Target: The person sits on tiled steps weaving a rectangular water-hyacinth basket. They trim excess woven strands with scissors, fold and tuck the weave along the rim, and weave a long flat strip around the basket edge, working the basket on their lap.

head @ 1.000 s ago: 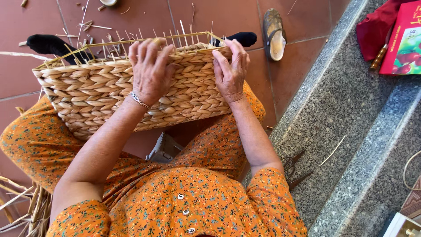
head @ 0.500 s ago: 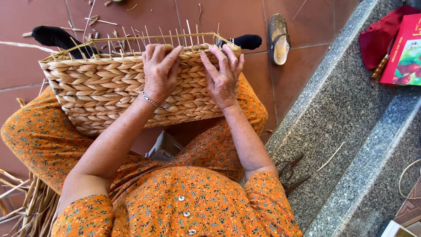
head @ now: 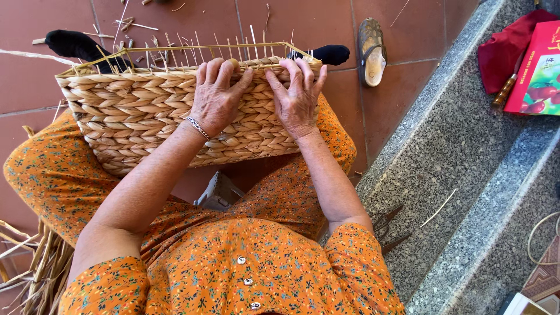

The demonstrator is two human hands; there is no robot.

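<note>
A half-woven straw basket (head: 122,116) rests on my lap, thin upright stakes poking from its top rim. My left hand (head: 217,96) lies on the basket's near wall with its fingers curled over the rim, a bracelet at the wrist. My right hand (head: 296,96) sits beside it, fingers hooked over the rim near the right corner. Both hands press on the woven strands at the top edge. My feet in black socks (head: 73,44) stick out beyond the basket.
A sandal (head: 371,49) lies on the red tile floor. Grey granite steps (head: 466,175) run along the right, bearing a red cloth (head: 504,46), a red box (head: 536,73) and scissors (head: 389,224). Loose straw (head: 35,262) lies at the lower left.
Both hands have shifted slightly along the rim and now curl more tightly over it. The view has moved a little closer.
</note>
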